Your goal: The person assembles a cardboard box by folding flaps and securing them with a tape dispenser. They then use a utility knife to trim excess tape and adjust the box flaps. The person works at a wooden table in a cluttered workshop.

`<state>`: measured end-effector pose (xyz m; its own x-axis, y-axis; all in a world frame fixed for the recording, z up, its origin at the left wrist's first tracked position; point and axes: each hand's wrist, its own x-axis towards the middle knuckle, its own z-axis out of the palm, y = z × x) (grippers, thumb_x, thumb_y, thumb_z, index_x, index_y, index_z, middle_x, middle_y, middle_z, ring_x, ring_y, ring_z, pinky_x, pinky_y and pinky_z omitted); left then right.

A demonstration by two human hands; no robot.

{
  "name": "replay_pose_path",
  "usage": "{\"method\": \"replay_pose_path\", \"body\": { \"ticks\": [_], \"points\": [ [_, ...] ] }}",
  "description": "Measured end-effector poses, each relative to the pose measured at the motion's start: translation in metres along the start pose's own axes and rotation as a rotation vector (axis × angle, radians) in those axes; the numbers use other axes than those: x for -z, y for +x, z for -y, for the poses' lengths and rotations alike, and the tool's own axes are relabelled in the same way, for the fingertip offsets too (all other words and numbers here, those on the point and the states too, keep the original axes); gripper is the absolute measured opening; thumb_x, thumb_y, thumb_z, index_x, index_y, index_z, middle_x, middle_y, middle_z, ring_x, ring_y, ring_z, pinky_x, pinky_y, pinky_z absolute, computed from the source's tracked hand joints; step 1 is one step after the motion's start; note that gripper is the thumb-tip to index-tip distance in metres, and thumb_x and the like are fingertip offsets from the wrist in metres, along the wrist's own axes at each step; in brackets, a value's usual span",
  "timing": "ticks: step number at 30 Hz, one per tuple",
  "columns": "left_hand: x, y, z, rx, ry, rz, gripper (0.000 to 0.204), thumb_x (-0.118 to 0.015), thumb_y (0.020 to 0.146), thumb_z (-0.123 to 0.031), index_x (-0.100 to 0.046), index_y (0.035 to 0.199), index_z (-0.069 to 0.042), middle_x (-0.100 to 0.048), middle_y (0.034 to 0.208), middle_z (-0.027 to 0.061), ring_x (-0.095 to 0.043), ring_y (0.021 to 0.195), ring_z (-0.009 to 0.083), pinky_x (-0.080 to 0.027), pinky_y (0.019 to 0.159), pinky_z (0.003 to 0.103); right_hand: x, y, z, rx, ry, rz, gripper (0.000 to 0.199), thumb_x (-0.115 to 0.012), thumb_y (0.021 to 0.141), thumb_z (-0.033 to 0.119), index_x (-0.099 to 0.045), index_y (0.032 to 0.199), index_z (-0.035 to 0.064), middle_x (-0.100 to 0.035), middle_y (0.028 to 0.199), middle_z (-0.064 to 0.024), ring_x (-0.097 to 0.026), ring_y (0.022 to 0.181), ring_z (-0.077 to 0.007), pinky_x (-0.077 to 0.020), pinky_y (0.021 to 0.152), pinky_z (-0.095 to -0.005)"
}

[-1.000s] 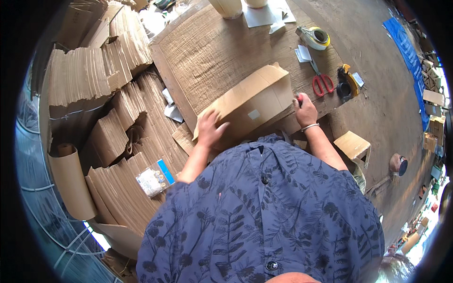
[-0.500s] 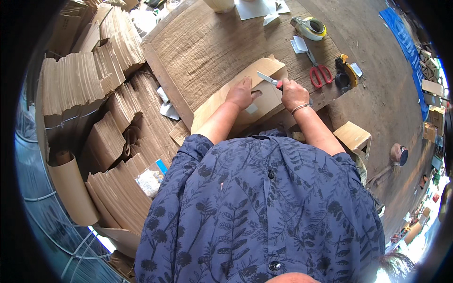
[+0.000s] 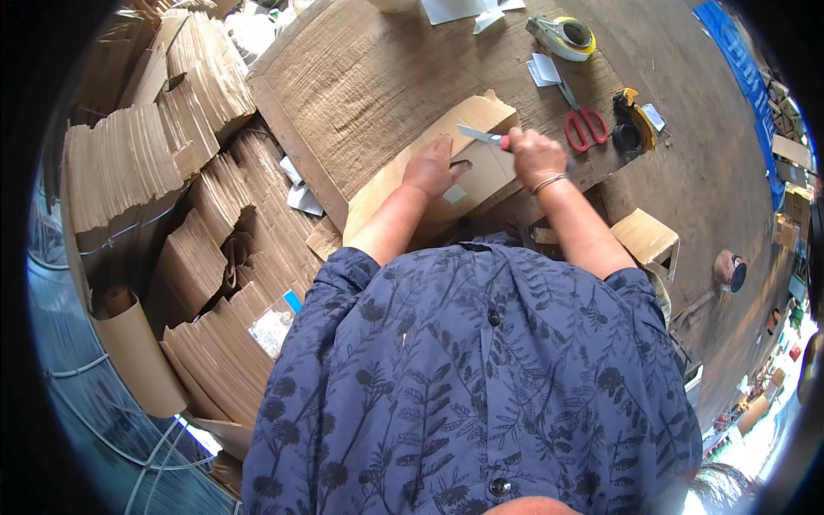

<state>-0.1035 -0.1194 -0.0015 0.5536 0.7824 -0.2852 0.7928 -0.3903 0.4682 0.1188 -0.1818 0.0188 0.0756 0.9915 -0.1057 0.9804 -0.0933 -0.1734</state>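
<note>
A long cardboard piece [image 3: 489, 118], apparently a box, lies slantwise over the near edge of the wooden table, a small pale label [image 3: 454, 194] on its side. My left hand [image 3: 429, 167] rests on it palm down, thumb spread away from the fingers. Closed around the handle of a knife [image 3: 481, 135] is my right hand [image 3: 538, 156], with a bracelet at the wrist. Its silver blade points left over the cardboard, close to my left fingers; a bit of red handle shows. Whether the blade touches the cardboard I cannot tell.
On the wooden table [image 3: 360, 94] lie red-handled scissors [image 3: 585, 129], a roll of tape [image 3: 573, 36], a black and yellow tape dispenser [image 3: 631, 133] and papers [image 3: 542, 69]. Stacks of flattened cardboard [image 3: 129, 163] crowd the left. An open carton [image 3: 645, 236] stands at right.
My right hand has moved slightly away from my body, and the knife blade lies at a flatter angle. My left hand stays on the cardboard. The whole view has shifted a little.
</note>
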Motion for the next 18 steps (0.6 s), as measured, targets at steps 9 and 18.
{"method": "replay_pose_path", "body": {
  "ticks": [9,18],
  "points": [
    [-0.008,0.003,0.009,-0.041,0.029,-0.042,0.071,-0.067,0.084,-0.047,-0.047,0.133,0.001,-0.052,0.135,0.0224,-0.053,0.123,0.0367,-0.044,0.102,0.042,-0.016,-0.003,-0.038,-0.117,-0.043,-0.106,0.007,-0.053,0.087,0.016,-0.059,0.091,0.0164,-0.064,0.081,-0.0082,-0.067,0.074,-0.0301,-0.0535,0.065,-0.0443],
    [0.0,-0.01,-0.002,-0.004,-0.016,0.032,0.071,-0.068,0.082,-0.046,-0.049,0.132,0.0,-0.054,0.132,0.0234,-0.052,0.122,0.0373,-0.042,0.103,0.043,-0.033,-0.001,-0.097,-0.2,0.178,0.003,0.016,-0.051,0.09,0.019,-0.063,0.1,0.0154,-0.068,0.093,-0.013,-0.068,0.084,-0.033,-0.0533,0.074,-0.0436]
  ]
}}
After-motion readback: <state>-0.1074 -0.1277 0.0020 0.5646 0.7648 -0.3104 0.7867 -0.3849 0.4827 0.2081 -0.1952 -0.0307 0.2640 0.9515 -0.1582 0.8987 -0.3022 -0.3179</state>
